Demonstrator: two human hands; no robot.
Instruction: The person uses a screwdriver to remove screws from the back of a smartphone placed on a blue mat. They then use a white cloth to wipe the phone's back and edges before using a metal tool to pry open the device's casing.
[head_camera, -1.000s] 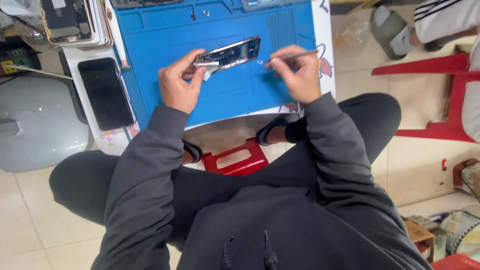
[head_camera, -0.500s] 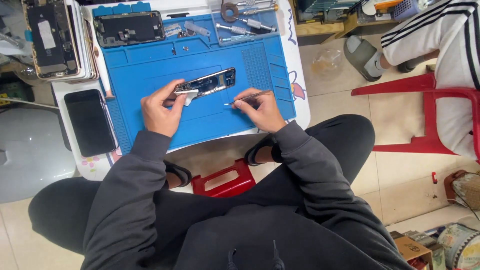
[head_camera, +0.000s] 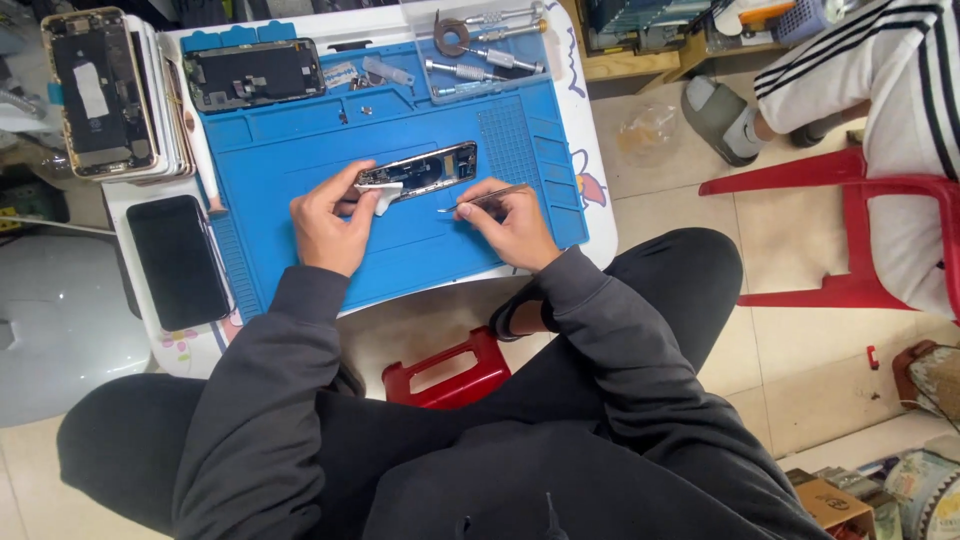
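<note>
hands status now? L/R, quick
Left hand: closed on the opened phone, white wipe under the fingers.
Right hand: closed on tweezers, tip beside the phone.

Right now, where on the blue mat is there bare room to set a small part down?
The blue mat is bare between the opened phone and the dismantled phone at its top left, and along its near edge below both hands. The top right tray of screwdrivers is crowded.

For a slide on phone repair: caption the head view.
Left hand steadies an opened phone on a blue mat while the right hand holds tweezers beside it.
</note>
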